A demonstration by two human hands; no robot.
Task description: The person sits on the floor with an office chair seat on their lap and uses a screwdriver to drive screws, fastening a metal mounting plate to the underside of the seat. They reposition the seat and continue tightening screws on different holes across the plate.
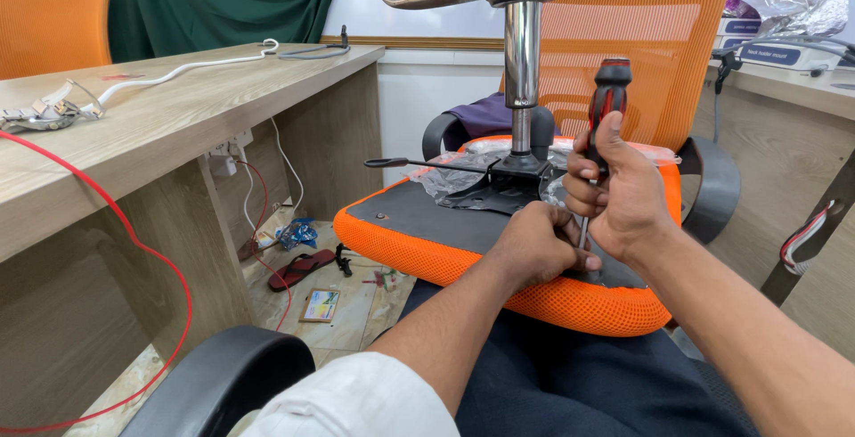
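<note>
Our left hand is closed down at the screwdriver's shaft tip, steadying it on the upturned orange seat. Just right, our right hand wraps the screwdriver, upright above that grip. Mechanism plate beyond the grip looks mounted; this screw seems not yet home.

Through the head camera I see an upturned orange chair seat across the lap. My right hand grips a red-and-black screwdriver upright, its shaft pointing down at the seat's black underside. My left hand is closed at the shaft's base. The chrome column rises just behind. A wooden bench stands to the left.
</note>
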